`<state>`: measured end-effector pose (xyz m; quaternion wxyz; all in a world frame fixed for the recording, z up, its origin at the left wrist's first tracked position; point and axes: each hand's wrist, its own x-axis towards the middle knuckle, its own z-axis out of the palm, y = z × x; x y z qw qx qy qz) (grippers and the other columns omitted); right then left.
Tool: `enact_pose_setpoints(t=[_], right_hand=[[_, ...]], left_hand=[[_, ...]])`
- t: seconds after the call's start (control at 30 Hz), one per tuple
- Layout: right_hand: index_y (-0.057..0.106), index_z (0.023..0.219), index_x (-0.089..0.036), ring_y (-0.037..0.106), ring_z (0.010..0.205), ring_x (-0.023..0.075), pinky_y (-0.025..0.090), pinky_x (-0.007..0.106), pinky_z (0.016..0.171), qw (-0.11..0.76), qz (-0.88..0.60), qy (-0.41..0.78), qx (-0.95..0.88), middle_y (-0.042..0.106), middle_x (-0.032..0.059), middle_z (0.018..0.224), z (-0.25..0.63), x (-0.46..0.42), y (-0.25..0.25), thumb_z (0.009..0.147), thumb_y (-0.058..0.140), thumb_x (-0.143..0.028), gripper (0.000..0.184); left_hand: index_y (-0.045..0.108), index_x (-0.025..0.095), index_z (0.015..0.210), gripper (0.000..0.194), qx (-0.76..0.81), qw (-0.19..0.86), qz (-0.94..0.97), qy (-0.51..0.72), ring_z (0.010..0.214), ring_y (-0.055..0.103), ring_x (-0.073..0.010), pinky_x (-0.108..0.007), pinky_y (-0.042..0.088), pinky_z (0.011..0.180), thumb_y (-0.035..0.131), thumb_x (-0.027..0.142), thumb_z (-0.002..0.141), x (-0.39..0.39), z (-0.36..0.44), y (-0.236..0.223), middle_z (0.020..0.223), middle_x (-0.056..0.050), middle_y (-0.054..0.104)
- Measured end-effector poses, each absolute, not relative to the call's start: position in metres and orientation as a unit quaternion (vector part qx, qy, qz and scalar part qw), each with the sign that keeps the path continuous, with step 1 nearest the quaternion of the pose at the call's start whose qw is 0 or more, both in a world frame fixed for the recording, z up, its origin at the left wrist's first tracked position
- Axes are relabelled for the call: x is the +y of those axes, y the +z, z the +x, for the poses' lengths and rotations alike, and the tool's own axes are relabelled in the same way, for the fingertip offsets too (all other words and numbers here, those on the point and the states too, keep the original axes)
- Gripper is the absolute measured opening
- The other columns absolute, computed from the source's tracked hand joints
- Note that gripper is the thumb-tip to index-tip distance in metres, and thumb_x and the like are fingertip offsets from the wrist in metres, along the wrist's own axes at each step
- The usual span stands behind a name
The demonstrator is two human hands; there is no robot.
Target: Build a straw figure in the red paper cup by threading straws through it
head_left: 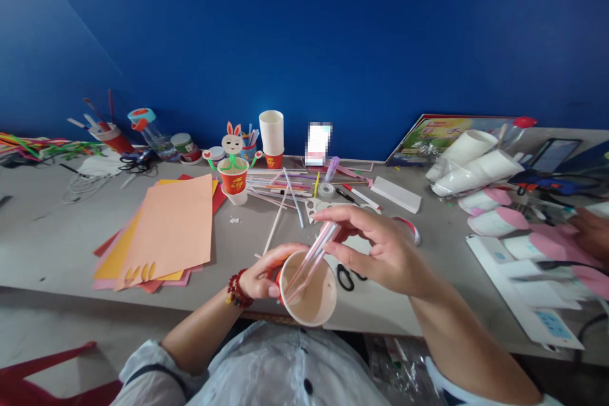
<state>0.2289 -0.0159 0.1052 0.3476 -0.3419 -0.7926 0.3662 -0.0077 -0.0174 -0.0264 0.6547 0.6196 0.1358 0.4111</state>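
Observation:
My left hand [267,271] is closed around the side of a paper cup [316,312], whose open mouth tilts up towards me. In my right hand [368,244] is a small bundle of striped drinking straws [320,252], pinched between thumb and fingers. The straws' lower ends reach down inside the cup. Behind my right hand lies a pair of scissors [345,278] with black handles, partly covered. A cut white card [314,208] with holes lies just beyond my fingers.
Coloured paper sheets [176,222] are piled on the left. A rabbit figure [233,144] rises from a red cup [234,181] near a stack of paper cups [271,133]. Loose straws [280,187] and markers [362,197] lie across the middle. Bagged cups [476,168] and another person's hand [592,235] are at right.

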Motion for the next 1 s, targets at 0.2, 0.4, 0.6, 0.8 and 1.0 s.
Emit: enact_pose_setpoints(t=[0.2, 0.4, 0.6, 0.8, 1.0], right_hand=[[0.056, 0.131, -0.027, 0.066, 0.082, 0.0137, 0.056, 0.026, 0.073, 0.367, -0.34, 0.366, -0.785, 0.069, 0.0033, 0.103, 0.222, -0.012, 0.099, 0.092, 0.063, -0.022, 0.04], [0.055, 0.133, -0.028, 0.066, 0.084, 0.0144, 0.056, 0.028, 0.077, 0.38, -0.34, 0.368, -0.777, 0.069, 0.0026, 0.104, 0.218, -0.008, 0.094, 0.093, 0.06, -0.022, 0.041], [0.05, 0.138, -0.03, 0.065, 0.08, 0.0144, 0.056, 0.029, 0.075, 0.389, -0.341, 0.314, -0.796, 0.067, 0.0023, 0.101, 0.219, -0.006, 0.092, 0.095, 0.061, -0.026, 0.045], [0.067, 0.107, -0.023, 0.057, 0.08, 0.0164, 0.047, 0.03, 0.071, 0.383, -0.302, 0.025, -0.873, 0.06, 0.0041, 0.09, 0.227, -0.025, 0.11, 0.091, 0.064, -0.017, 0.017], [0.061, 0.082, -0.02, 0.053, 0.065, 0.0155, 0.037, 0.032, 0.062, 0.177, -0.229, 0.018, -0.957, 0.061, -0.0005, 0.069, 0.218, -0.037, 0.119, 0.093, 0.052, -0.011, 0.017]], left_hand=[[0.06, 0.02, 0.131, 0.075, 0.131, 0.712, 0.561, 0.402, 0.104, 0.064, -0.035, -0.044, 0.05, 0.087, 0.074, 0.061, 0.069, -0.021, -0.006, -0.031, 0.12, -0.013, 0.066], [0.056, 0.019, 0.132, 0.084, 0.142, 0.721, 0.531, 0.421, 0.105, 0.062, -0.0342, -0.044, 0.049, 0.089, 0.07, 0.072, 0.069, -0.024, -0.001, -0.048, 0.121, -0.014, 0.065], [0.055, 0.022, 0.133, 0.1, 0.129, 0.714, 0.544, 0.421, 0.109, 0.062, -0.0363, -0.048, 0.047, 0.095, 0.084, 0.071, 0.05, -0.022, 0.002, -0.057, 0.125, -0.014, 0.063], [0.054, 0.023, 0.136, 0.098, 0.149, 0.69, 0.547, 0.449, 0.116, 0.059, -0.0381, -0.051, 0.046, 0.099, 0.086, 0.065, 0.053, -0.021, 0.001, -0.051, 0.131, -0.015, 0.06], [0.056, 0.026, 0.135, 0.087, 0.167, 0.619, 0.606, 0.472, 0.119, 0.057, -0.0359, -0.05, 0.043, 0.104, 0.085, 0.06, 0.06, -0.016, 0.003, -0.038, 0.131, -0.012, 0.061]])
